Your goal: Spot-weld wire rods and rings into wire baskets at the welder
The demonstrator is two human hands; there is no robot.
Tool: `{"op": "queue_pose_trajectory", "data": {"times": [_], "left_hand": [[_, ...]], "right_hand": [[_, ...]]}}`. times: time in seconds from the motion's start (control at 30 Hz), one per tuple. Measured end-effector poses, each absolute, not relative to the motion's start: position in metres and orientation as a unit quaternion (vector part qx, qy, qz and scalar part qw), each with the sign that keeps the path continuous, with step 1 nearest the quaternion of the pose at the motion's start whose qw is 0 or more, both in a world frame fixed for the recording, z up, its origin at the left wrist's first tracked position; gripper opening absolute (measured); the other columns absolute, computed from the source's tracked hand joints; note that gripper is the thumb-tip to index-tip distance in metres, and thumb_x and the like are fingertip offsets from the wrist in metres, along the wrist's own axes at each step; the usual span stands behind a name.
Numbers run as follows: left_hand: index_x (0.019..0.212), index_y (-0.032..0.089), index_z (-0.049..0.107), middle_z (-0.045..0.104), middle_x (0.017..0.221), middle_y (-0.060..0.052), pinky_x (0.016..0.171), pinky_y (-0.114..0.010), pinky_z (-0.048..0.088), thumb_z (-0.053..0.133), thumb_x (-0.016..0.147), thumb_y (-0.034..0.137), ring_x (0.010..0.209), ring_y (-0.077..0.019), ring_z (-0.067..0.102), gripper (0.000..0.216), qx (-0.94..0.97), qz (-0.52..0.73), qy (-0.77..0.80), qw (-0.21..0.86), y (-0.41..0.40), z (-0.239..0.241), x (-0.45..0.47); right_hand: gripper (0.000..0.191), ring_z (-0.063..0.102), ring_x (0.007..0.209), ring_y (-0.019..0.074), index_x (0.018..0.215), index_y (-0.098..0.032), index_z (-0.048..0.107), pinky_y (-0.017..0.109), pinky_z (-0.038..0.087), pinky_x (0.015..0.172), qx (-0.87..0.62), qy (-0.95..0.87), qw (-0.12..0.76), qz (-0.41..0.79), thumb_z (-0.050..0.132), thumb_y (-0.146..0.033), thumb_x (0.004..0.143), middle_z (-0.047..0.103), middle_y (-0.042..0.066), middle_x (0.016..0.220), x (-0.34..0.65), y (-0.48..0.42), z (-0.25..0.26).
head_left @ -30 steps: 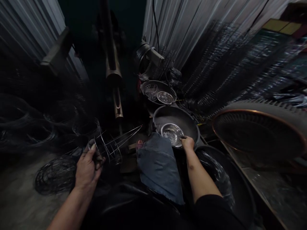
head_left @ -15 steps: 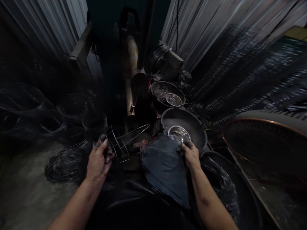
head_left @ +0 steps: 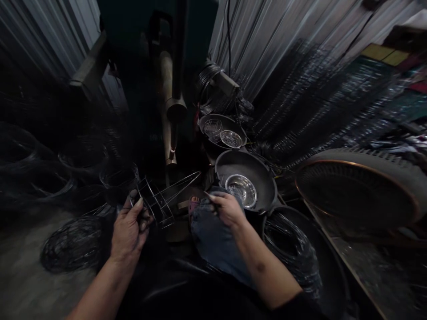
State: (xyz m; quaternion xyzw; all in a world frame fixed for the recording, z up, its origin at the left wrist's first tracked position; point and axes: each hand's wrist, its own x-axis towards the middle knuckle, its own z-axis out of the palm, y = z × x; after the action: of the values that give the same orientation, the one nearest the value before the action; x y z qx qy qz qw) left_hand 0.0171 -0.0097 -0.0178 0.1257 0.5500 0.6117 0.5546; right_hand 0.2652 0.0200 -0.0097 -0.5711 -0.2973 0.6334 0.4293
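Observation:
My left hand [head_left: 126, 229] is closed round one end of a bent-wire frame [head_left: 162, 203], whose curved bands are joined by cross wires. Two longer wires reach from the frame toward the right and meet at a point. My right hand [head_left: 230, 211] is pinched, its fingertips over my knee in blue trousers [head_left: 213, 242]. Something small and thin shows at those fingertips, too small to name. Just beyond that hand, a shiny metal bowl [head_left: 250, 189] with small bits in it sits inside a wide dark pan [head_left: 265, 171].
Farther back, another pan [head_left: 208, 119] holds a wire frame and a metal dish [head_left: 231, 138]. Coiled wire [head_left: 293, 249] lies at right, another coil [head_left: 71, 244] on the floor at left. A machine with a cylindrical bar [head_left: 167, 80] stands ahead. A large round fan-like housing [head_left: 360, 191] is at right.
My right hand has left the metal bowl's rim area and moved left, toward the wire frame. My left hand still holds the frame. The whole view has shifted somewhat to the right.

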Motion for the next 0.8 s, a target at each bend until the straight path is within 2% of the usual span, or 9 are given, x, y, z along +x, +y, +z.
{"op": "queue_pose_trajectory", "data": {"times": [0.1,0.27,0.4,0.53,0.63,0.8], "left_hand": [[0.100,0.024,0.063,0.050,0.054,0.009,0.046,-0.016,0.045,0.076,0.066,0.034,0.035,-0.0011,0.034,0.037,0.134,0.620,0.551,0.543,-0.008,-0.009,0.021],[0.106,0.027,0.064,0.050,0.057,0.009,0.046,-0.014,0.043,0.078,0.063,0.031,0.040,-0.0015,0.039,0.046,0.123,0.632,0.564,0.518,-0.005,0.006,0.021],[0.106,0.028,0.064,0.049,0.057,0.008,0.041,-0.013,0.038,0.077,0.064,0.033,0.039,-0.0015,0.037,0.045,0.131,0.622,0.573,0.518,0.001,0.011,0.019],[0.089,0.022,0.063,0.048,0.055,0.008,0.035,-0.012,0.030,0.077,0.063,0.034,0.036,-0.0014,0.033,0.032,0.129,0.605,0.586,0.524,0.011,0.015,0.017],[0.081,0.020,0.061,0.048,0.054,0.008,0.035,-0.012,0.031,0.077,0.062,0.033,0.036,-0.0014,0.033,0.028,0.127,0.601,0.592,0.522,0.019,0.020,0.016],[0.088,0.020,0.064,0.049,0.053,0.007,0.036,-0.012,0.034,0.076,0.063,0.030,0.035,-0.0011,0.031,0.030,0.126,0.610,0.592,0.511,0.034,0.028,0.011]], "right_hand": [[0.028,0.051,0.043,0.0085,0.069,-0.012,0.062,0.019,0.034,0.037,-0.468,-0.247,0.454,0.717,0.079,-0.027,0.052,0.064,0.002,0.061,0.220,0.039,0.001],[0.029,0.049,0.042,0.0073,0.067,-0.012,0.062,0.018,0.033,0.036,-0.411,-0.209,0.463,0.757,0.081,-0.023,0.050,0.064,0.002,0.059,0.192,0.049,0.010],[0.030,0.047,0.040,0.0063,0.066,-0.012,0.061,0.018,0.032,0.036,-0.392,-0.184,0.489,0.757,0.083,-0.021,0.047,0.062,0.000,0.057,0.186,0.055,0.010],[0.032,0.043,0.037,0.0050,0.066,-0.012,0.061,0.018,0.028,0.035,-0.388,-0.177,0.514,0.744,0.085,-0.023,0.047,0.058,-0.003,0.053,0.179,0.063,0.007],[0.032,0.041,0.036,0.0046,0.066,-0.013,0.061,0.018,0.026,0.035,-0.383,-0.173,0.543,0.727,0.084,-0.023,0.046,0.056,-0.004,0.051,0.173,0.069,0.007],[0.028,0.040,0.036,0.0040,0.066,-0.014,0.061,0.019,0.025,0.035,-0.386,-0.181,0.563,0.708,0.082,-0.021,0.050,0.055,-0.005,0.052,0.163,0.082,0.012]]}}
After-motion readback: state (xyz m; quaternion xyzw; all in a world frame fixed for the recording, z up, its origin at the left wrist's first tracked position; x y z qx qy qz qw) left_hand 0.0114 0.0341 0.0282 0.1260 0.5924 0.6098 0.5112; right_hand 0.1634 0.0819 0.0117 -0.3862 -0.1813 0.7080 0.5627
